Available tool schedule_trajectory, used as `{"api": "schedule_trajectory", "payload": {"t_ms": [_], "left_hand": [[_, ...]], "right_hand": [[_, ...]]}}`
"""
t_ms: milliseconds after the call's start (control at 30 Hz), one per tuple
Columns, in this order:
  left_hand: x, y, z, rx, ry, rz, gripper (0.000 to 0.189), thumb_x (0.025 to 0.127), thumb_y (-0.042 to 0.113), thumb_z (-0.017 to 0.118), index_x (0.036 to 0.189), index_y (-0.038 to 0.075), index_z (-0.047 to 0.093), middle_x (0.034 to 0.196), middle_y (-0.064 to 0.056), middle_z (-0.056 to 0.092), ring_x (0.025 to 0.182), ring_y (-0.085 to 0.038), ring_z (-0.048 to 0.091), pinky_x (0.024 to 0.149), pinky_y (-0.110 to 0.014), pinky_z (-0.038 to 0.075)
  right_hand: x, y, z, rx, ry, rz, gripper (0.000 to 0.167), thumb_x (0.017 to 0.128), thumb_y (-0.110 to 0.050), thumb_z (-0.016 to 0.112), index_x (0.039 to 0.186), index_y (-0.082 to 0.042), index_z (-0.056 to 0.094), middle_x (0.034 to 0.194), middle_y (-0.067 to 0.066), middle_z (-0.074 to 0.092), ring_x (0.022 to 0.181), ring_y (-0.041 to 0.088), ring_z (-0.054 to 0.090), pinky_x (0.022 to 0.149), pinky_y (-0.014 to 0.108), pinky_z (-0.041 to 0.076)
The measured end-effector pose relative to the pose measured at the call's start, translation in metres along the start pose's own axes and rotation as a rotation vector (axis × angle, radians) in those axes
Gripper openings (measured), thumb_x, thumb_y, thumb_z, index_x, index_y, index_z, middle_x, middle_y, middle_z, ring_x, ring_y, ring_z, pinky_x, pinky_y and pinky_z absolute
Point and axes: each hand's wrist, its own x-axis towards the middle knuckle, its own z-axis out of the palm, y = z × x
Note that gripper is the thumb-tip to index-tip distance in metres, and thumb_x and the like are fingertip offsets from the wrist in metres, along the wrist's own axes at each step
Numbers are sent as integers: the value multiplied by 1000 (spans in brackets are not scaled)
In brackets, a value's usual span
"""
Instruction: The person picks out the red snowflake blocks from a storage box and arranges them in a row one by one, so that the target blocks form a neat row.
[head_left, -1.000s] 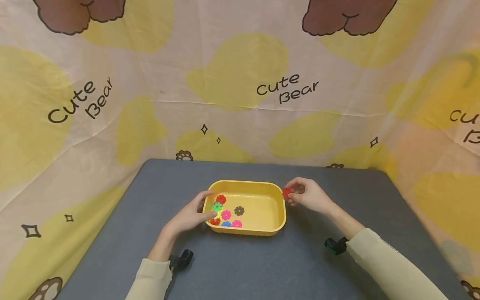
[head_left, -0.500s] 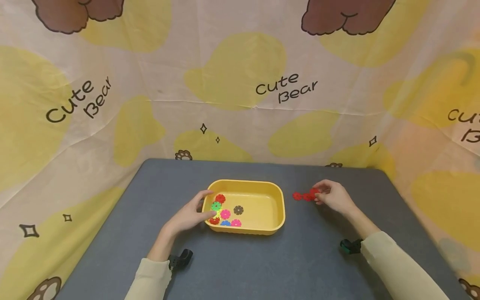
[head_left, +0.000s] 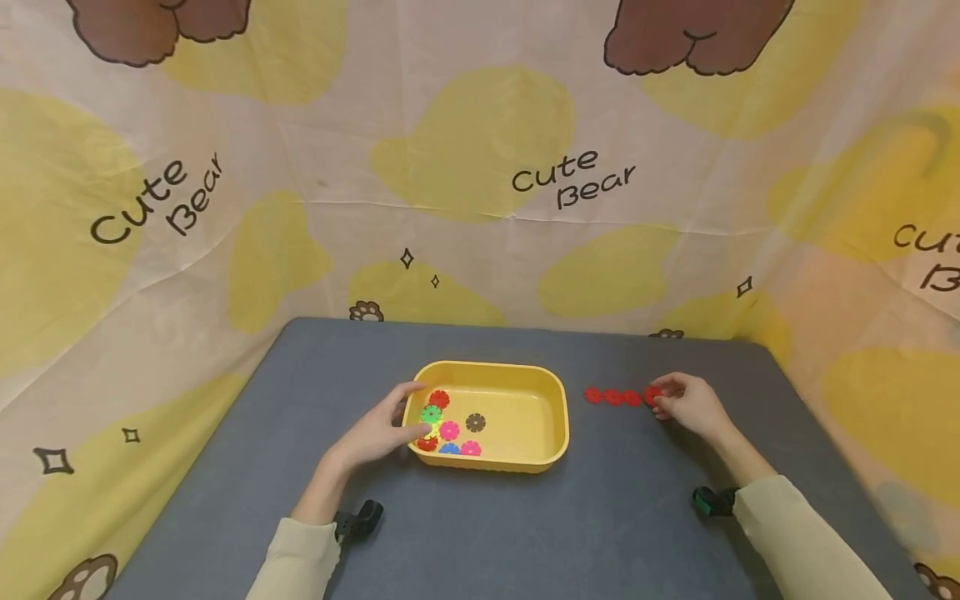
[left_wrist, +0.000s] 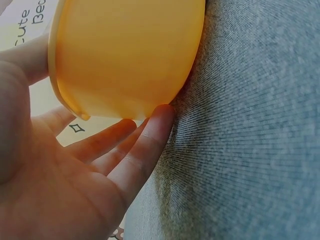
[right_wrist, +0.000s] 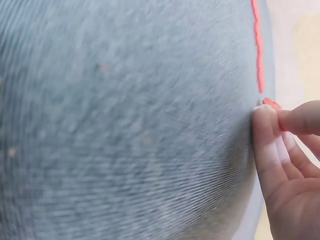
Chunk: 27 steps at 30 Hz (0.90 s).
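Observation:
At the left end of a yellow plastic tub (head_left: 525, 463), my left hand (head_left: 378, 429) holds the wall, its thumb over the rim and its fingertips against the outside. The left wrist view shows those fingers (left_wrist: 145, 145) touching the tub's outer wall (left_wrist: 125, 60) near the table. My right hand (head_left: 693, 406) pinches a red snowflake disc (head_left: 652, 396) close to the table surface. Left of it lies a row of red snowflake discs (head_left: 612, 397), with a small gap between the row and the pinched disc. In the right wrist view the held disc (right_wrist: 271, 103) is mostly covered by fingers.
Inside the tub lie several snowflake discs, among them a green one (head_left: 431, 414), a pink one (head_left: 448, 431) and a brown one (head_left: 476, 422). A grey-blue table (head_left: 525, 533) carries everything. Patterned cloth (head_left: 465, 167) hangs behind and along the sides.
My right hand has moved right from the tub's right rim with the red disc, past the red row, which it no longer overlaps. My left hand keeps its hold on the tub.

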Motion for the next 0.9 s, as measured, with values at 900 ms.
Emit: {"api": "schedule_trajectory", "payload": {"t_ms": [900], "left_hand": [[-1, -2, -1, -8, -3, 10, 79, 87, 42, 78, 153, 22, 38, 157, -14, 40, 140, -43, 43, 108, -63, 39]], "right_hand": [[-2, -11, 2, -110, 21, -27, 30, 99, -13, 65, 121, 7, 63, 103, 20, 70, 80, 25, 71, 70, 37, 60]]}}
